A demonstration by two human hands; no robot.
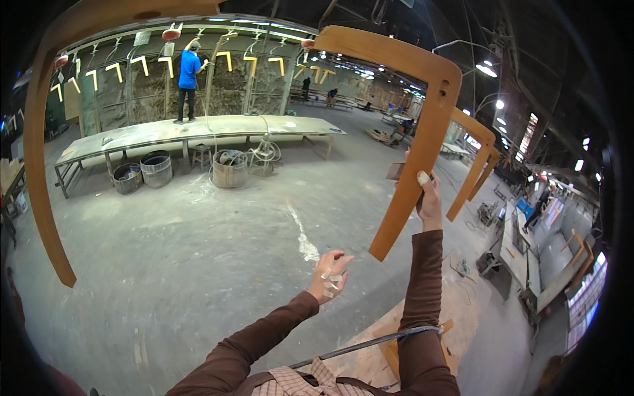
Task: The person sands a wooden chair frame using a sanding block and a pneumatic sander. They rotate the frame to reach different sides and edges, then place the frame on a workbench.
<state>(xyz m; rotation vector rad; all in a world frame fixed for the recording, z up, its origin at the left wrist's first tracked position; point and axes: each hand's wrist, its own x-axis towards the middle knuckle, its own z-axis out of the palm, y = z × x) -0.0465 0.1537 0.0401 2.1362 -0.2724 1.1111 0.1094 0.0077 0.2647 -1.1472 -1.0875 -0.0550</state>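
Observation:
An L-shaped wooden furniture part [422,132], orange-brown with a rounded corner and two small holes, hangs before me on the right. My right hand [430,198] is closed around its long leg, thumb pressed on the near face. Past the leg's left edge juts a small brown, flat-sided piece [395,171]; whether my fingers hold it is hidden. Lower and to the left, my left hand [330,274] is in the air, empty, with fingers apart and pale tape strips across its back. Another bent wooden part [41,165] hangs close on the far left.
More wooden parts [472,162] hang behind on the right. A long low table [218,125] crosses the back, with a person in blue [189,69] standing on it. Buckets [156,169] stand before it. A hose [370,340] crosses near my right forearm, above a wooden board [389,323].

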